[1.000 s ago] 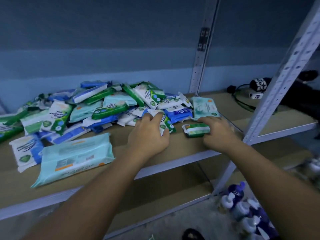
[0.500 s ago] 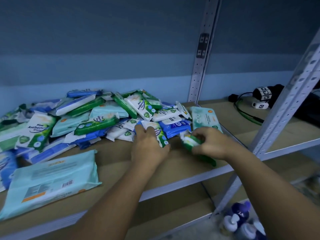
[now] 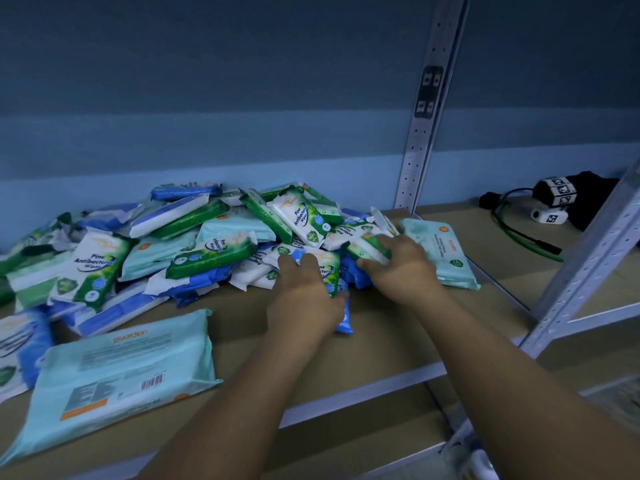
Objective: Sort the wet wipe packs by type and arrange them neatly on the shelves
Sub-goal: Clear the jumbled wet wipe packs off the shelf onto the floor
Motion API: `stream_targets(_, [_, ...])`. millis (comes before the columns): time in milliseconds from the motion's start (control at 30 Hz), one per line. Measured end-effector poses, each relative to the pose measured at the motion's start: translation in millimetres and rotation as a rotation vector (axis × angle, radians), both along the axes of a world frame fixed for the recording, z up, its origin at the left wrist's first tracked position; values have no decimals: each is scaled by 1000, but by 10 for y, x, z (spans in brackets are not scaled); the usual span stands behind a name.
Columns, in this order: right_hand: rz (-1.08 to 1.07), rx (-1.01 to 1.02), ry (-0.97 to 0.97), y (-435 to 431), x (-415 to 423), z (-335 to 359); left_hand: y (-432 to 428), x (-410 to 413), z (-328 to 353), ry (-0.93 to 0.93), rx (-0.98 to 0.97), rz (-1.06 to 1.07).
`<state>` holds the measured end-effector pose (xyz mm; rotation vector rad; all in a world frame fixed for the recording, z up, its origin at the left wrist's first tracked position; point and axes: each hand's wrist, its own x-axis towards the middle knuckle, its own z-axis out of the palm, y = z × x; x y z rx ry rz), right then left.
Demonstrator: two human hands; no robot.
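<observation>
Wet wipe packs (image 3: pixel 214 244) lie heaped in a loose green, blue and white pile at the back of a wooden shelf (image 3: pixel 381 341). At its front edge the person's left hand (image 3: pixel 304 299) presses down on a pine antibacterial pack (image 3: pixel 327 268), fingers curled over its top and thumb at its side. Just beside it, the right hand (image 3: pixel 403 268) grips a green-and-white pack (image 3: pixel 367 249), fingers closed round one end. A large teal pack (image 3: pixel 114 372) lies flat, apart from the pile, near the shelf's front left.
</observation>
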<state>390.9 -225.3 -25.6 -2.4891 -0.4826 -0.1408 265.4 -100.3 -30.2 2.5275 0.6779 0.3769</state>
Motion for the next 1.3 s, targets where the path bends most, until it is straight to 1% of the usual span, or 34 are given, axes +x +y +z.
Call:
stream_targets(33, [-9, -59, 13, 7, -5, -32, 34, 28, 39, 41, -18, 7])
stream_targets(100, [-26, -91, 1, -1, 2, -60, 144, 23, 100, 81, -60, 15])
stream_targets(167, [-67, -21, -55, -12, -38, -23, 275, -34, 128, 41, -55, 19])
stream_targets(267, [-134, 133, -161, 51, -262, 39, 410, -46, 182, -92, -16, 38])
stream_targets(300, [-141, 153, -166, 97, -369, 54, 450, 1, 197, -117, 5, 43])
stream_targets(367, [-132, 156, -111, 202, -575, 51, 521, 120, 202, -135, 58, 44])
stream_targets(467, [-105, 77, 2, 336, -790, -47, 571, 254, 161, -114, 137, 31])
stream_targets(600, [-63, -109, 39, 443, -962, -186, 639, 322, 157, -73, 189, 19])
stream_targets(667, [-58, -161, 61, 446, -985, -178, 675, 313, 184, -61, 190, -2])
stream_targets(733, [-34, -173, 110, 379, -973, -100, 673, 268, 202, 9, 167, -21])
stream_targets(833, [68, -291, 187, 169, -942, 51, 600, 120, 244, 241, 150, -23])
stream_targets(933, [141, -382, 274, -81, -926, 90, 515, -107, 213, 422, 235, -70])
stream_targets(1000, [124, -375, 311, -206, -959, 64, 436, -303, 155, 480, 277, -86])
stream_targets(1067, [82, -353, 308, -298, -1007, 59, 351, -492, 146, 458, 272, -85])
stream_targets(1167, [34, -317, 297, -453, -1173, 158, 230, -744, 240, 356, 256, -76])
stream_targets(1233, [30, -285, 310, -607, -1369, 326, 130, -934, 298, 314, 266, -97])
stream_targets(1300, [19, -197, 323, -805, -1651, 554, -2, -1179, 325, 265, 259, -141])
